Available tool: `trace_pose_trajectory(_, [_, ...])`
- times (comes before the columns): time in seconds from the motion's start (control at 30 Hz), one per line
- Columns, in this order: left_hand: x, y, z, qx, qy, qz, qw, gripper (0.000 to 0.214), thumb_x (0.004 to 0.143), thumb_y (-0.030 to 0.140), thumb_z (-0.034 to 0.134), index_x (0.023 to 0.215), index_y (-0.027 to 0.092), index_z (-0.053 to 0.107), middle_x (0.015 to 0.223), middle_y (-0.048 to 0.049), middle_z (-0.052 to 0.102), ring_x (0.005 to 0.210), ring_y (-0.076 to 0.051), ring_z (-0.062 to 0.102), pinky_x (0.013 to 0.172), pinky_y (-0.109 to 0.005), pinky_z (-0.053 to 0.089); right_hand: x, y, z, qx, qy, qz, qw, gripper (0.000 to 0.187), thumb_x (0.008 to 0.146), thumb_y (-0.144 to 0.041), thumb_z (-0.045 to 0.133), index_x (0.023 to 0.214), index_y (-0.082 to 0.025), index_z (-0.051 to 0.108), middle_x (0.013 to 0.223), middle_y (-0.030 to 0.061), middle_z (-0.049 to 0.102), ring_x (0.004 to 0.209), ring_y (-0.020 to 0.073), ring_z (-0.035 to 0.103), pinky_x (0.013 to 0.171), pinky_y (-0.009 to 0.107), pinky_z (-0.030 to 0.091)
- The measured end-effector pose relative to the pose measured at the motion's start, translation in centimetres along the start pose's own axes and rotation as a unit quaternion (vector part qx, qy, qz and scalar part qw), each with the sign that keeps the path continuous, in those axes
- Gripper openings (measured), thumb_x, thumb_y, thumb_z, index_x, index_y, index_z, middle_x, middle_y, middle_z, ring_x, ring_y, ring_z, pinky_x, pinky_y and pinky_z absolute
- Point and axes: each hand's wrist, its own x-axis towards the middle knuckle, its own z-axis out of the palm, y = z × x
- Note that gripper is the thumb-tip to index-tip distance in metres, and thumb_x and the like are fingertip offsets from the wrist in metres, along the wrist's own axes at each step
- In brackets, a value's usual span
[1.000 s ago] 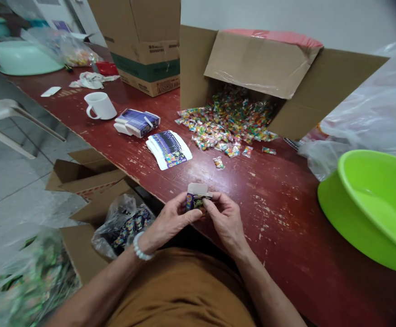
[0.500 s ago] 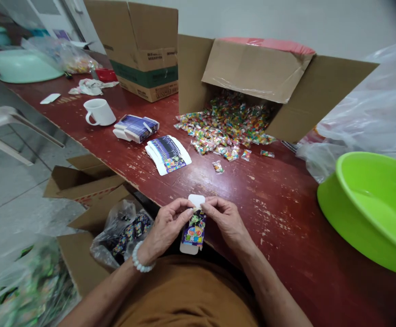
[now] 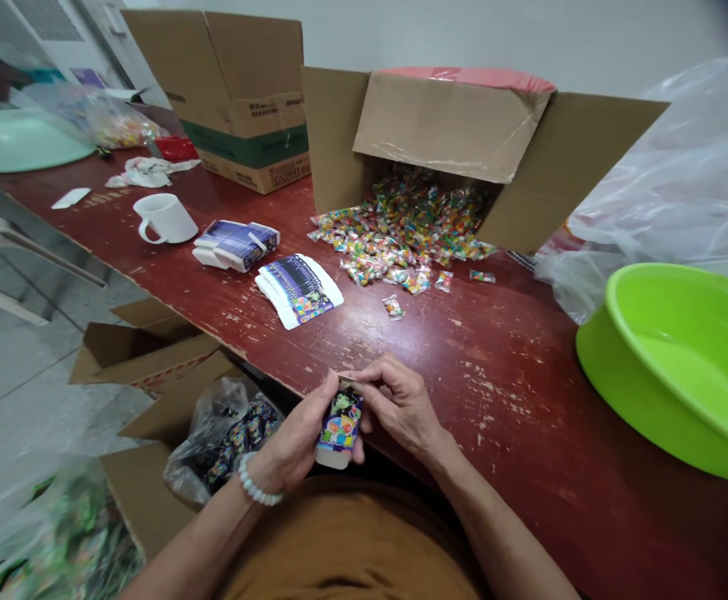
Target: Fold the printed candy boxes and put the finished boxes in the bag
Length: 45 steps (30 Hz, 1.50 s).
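— Where is the small carton (image 3: 338, 422)?

— Held in both hands over the near edge of the table (image 3: 514, 400), well in front of the tipped cardboard box (image 3: 457, 125) and a little to its left, close to the person's body.

— How does it lie?

— Its long axis runs roughly from the person toward the cardboard box, printed face up. The white end points back at the body; the far end sits under the right fingers.

— Which hand has more of it?

— The left hand (image 3: 294, 446). It comes from the side away from the green basin (image 3: 670, 367), palm turned inward, fingers curled round the carton's body with the thumb along its edge. The wrist with the bead bracelet is bent upward.

— And the right hand (image 3: 404, 408)?

— It arches over the end nearest the cardboard box, fingertips drawn narrow and pressing on the flap there, knuckles raised, forearm angling in from the basin side.

— What lies between the hands and the cardboard box?

— A spill of coloured sachets (image 3: 401, 233) at its mouth, one stray sachet (image 3: 393, 307) nearer the hands, and flat carton blanks (image 3: 298, 287) off to the box's left front.
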Motion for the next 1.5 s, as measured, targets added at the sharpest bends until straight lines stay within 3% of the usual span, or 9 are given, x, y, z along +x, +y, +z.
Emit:
trace_pose_trajectory(0.4, [1.4,-0.3,0.4,0.069,0.015,0.080,0.994,0.077,0.092,0.073,0.033,0.141,0.016,0.051,0.067,-0.0035,0.066,0.042,-0.013,0.057,0.040,-0.021,0.044,1.4,-0.4,0.3,0.150,-0.059,0.185,0.969,0.021,0.082,-0.039,0.071,0.086,-0.018,0.068,0.060,-0.0019,0.068,0.041,0.0125,0.061,0.041,0.023,0.050])
trace_pose_trajectory(0.67, [1.4,-0.4,-0.5,0.112,0.029,0.096,0.989,0.079,0.090,0.074,0.037,0.138,0.014,0.055,0.064,-0.0036,0.066,0.041,-0.012,0.057,0.041,-0.021,0.042,0.8,-0.3,0.4,0.079,-0.064,0.071,0.992,0.017,0.090,-0.033,0.064,0.079,-0.019,0.064,0.111,0.0068,0.074,0.053,0.0094,0.063,0.050,0.025,0.053])
trace_pose_trajectory(0.83, [1.4,-0.6,-0.2,0.065,0.067,0.061,0.994,0.076,0.089,0.074,0.039,0.136,0.016,0.055,0.060,-0.0018,0.064,0.040,-0.014,0.058,0.039,-0.022,0.045,0.5,-0.8,-0.6,-0.036,-0.122,-0.059,0.990,0.012,0.095,-0.026,0.059,0.090,-0.022,0.068,0.112,0.0062,0.072,0.100,0.0183,0.067,0.091,0.037,0.052])
trace_pose_trajectory(0.97, [0.7,-0.9,0.0,0.003,0.050,0.041,0.998,0.058,0.092,0.064,0.049,0.133,0.024,0.049,0.072,-0.0016,0.068,0.049,-0.016,0.063,0.047,-0.025,0.050,2.4,0.4,-1.4,-0.124,-0.150,-0.072,0.978,0.016,0.095,-0.029,0.058,0.087,-0.021,0.069,0.102,0.0054,0.071,0.095,0.0172,0.066,0.088,0.033,0.050])
trace_pose_trajectory(1.07, [-0.7,-1.5,0.2,-0.045,0.018,0.037,0.998,0.046,0.090,0.046,0.064,0.129,0.029,0.046,0.098,-0.0049,0.072,0.073,-0.019,0.070,0.066,-0.030,0.055,6.2,1.8,-2.7,-0.254,-0.045,-0.005,0.966,0.017,0.095,-0.030,0.056,0.091,-0.020,0.070,0.095,0.0049,0.069,0.087,0.0173,0.065,0.082,0.030,0.050])
trace_pose_trajectory(1.13, [-1.7,-2.1,0.1,-0.064,0.001,0.011,0.998,0.042,0.088,0.041,0.069,0.123,0.027,0.050,0.108,-0.0075,0.071,0.088,-0.020,0.070,0.077,-0.032,0.055,8.9,2.8,-3.7,-0.380,0.060,0.080,0.920,0.024,0.094,-0.033,0.058,0.111,-0.019,0.067,0.110,0.0082,0.068,0.094,0.0200,0.064,0.088,0.033,0.049])
trace_pose_trajectory(1.27, [-2.9,-2.9,-2.7,-0.028,0.014,-0.044,0.999,0.035,0.081,0.038,0.076,0.105,0.020,0.059,0.099,-0.0072,0.071,0.089,-0.020,0.067,0.082,-0.033,0.052,12.1,4.5,-4.7,-0.432,0.113,0.140,0.884,0.029,0.089,-0.036,0.063,0.106,-0.013,0.067,0.120,0.0212,0.060,0.115,0.0360,0.055,0.095,0.050,0.043])
trace_pose_trajectory(1.37, [-3.3,-2.2,-6.8,0.116,0.043,-0.018,0.992,0.033,0.075,0.038,0.082,0.091,0.019,0.059,0.084,-0.0009,0.067,0.078,-0.015,0.062,0.075,-0.026,0.048,12.0,5.2,-4.9,-0.428,0.105,0.146,0.886,0.023,0.087,-0.036,0.064,0.098,-0.017,0.067,0.114,0.0176,0.062,0.113,0.0352,0.055,0.093,0.049,0.042])
trace_pose_trajectory(1.5, [-3.8,-0.2,-11.2,0.326,-0.100,-0.110,0.934,0.040,0.066,0.039,0.085,0.097,0.019,0.068,0.081,0.0016,0.066,0.075,-0.015,0.057,0.067,-0.023,0.042,10.5,4.6,-4.5,-0.383,0.063,0.131,0.912,0.016,0.086,-0.032,0.064,0.096,-0.019,0.064,0.093,0.0062,0.068,0.092,0.0235,0.062,0.085,0.036,0.046])
